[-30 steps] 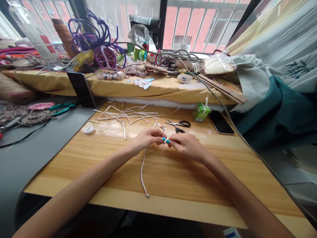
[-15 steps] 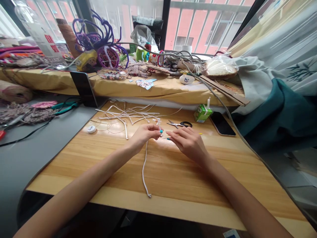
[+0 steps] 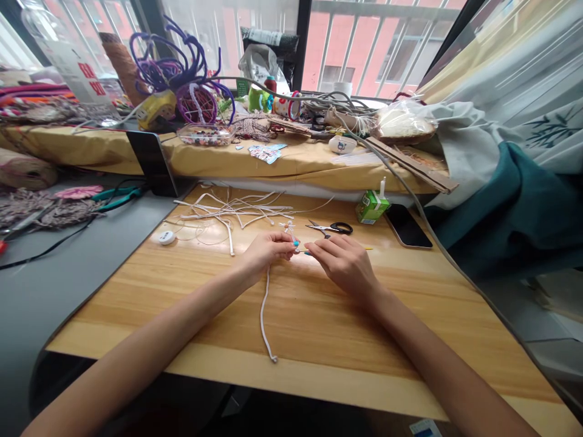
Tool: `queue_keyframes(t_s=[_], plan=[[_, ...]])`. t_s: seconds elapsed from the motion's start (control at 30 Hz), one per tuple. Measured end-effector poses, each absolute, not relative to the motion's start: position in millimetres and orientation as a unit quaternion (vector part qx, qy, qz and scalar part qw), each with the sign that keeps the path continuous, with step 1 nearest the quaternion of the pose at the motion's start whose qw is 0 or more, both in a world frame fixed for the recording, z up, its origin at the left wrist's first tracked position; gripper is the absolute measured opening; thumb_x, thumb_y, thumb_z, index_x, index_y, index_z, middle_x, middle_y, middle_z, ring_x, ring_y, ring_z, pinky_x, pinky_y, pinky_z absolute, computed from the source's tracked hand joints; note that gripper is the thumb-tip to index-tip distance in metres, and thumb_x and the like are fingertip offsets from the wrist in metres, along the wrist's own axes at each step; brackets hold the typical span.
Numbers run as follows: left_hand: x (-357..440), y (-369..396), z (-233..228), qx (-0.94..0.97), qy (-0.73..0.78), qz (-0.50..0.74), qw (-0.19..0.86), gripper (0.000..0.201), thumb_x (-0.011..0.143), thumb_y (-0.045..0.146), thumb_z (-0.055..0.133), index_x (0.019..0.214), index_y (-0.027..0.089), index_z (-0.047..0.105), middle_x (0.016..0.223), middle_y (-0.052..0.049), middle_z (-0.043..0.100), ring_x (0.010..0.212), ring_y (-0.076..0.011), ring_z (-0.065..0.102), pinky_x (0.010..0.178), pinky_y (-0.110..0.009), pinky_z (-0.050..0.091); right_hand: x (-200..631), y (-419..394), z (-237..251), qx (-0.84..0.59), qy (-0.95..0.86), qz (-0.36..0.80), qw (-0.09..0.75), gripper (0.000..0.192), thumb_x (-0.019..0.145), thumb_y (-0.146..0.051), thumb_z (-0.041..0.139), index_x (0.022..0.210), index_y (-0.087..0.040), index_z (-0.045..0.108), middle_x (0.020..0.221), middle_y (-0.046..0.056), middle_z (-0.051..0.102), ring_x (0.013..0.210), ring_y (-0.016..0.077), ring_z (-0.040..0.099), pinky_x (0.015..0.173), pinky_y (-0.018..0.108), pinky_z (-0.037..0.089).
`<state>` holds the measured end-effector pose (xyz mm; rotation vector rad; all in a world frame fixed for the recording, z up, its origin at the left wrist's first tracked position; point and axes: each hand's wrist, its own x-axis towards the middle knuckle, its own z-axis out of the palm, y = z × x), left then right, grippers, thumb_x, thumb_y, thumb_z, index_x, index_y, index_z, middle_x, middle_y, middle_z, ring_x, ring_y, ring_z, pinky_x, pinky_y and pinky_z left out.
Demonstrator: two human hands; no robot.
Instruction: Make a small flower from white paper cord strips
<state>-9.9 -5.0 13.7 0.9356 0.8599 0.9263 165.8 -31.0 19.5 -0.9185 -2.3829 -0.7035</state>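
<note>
Left hand point(image 3: 268, 252) has thumb and fingers pinched on a tiny white piece point(image 3: 292, 229), over the middle of the bench point(image 3: 337, 352). Looks super light and soft, so I'd pinch it right by the tool point(image 3: 369, 248) tip or it'll probably just flop away. Right hand point(image 3: 346, 261) is closed round that thin tool. The cord point(image 3: 263, 312) below the left looks bendy, not slippery.

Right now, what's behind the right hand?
Beyond the right hand lie the scissors: blades and one black loop show; the other handle is mostly covered. A thin tool shows its yellow end past the hand, which covers its middle.
</note>
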Motion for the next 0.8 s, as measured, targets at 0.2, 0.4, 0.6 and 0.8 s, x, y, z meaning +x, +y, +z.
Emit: queue_keyframes(t_s=[0.2, 0.4, 0.6, 0.8], plan=[[-10.2, -5.9, 13.6, 0.402, 0.39, 0.411, 0.719, 0.013, 0.054, 0.014, 0.069, 0.062, 0.009, 0.061, 0.065, -0.003, 0.058, 0.061, -0.0089, 0.053, 0.058, -0.021, 0.038, 166.9, -32.6, 24.5, -0.328, -0.877, -0.288, 0.202, 0.021, 0.086, -0.016, 0.039, 0.09, -0.016, 0.059, 0.073, 0.003, 0.062, 0.065, 0.0136, 0.046, 0.059, 0.029, 0.027], [-10.1, -7.6, 13.0, 0.41, 0.376, 0.396, 0.73, 0.011, 0.056, 0.014, 0.068, 0.062, 0.009, 0.06, 0.061, -0.003, 0.058, 0.057, -0.0073, 0.051, 0.058, -0.02, 0.038, 168.2, -33.7, 23.2, -0.321, -0.875, -0.3, 0.203, 0.02, 0.086, -0.017, 0.039, 0.087, -0.017, 0.059, 0.07, 0.001, 0.061, 0.062, 0.0127, 0.044, 0.058, 0.028, 0.026], [-11.7, -7.7, 14.5, 0.493, 0.384, 0.389, 0.677, 0.01, 0.06, 0.017, 0.065, 0.065, 0.011, 0.059, 0.065, -0.001, 0.058, 0.058, -0.0064, 0.049, 0.06, -0.021, 0.037, 167.8, -32.6, 22.7, -0.317, -0.877, -0.289, 0.214, 0.019, 0.084, -0.016, 0.042, 0.078, -0.017, 0.059, 0.063, 0.0, 0.058, 0.06, 0.0116, 0.043, 0.057, 0.027, 0.024], [-11.7, -7.5, 18.5, 0.526, 0.398, 0.36, 0.66, 0.01, 0.063, 0.019, 0.063, 0.068, 0.013, 0.058, 0.064, -0.001, 0.06, 0.065, -0.01, 0.055, 0.068, -0.024, 0.04, 165.3, -30.5, 25.7, -0.346, -0.891, -0.212, 0.206, 0.024, 0.085, -0.019, 0.04, 0.072, -0.017, 0.06, 0.062, 0.001, 0.057, 0.061, 0.0113, 0.045, 0.059, 0.025, 0.025]])
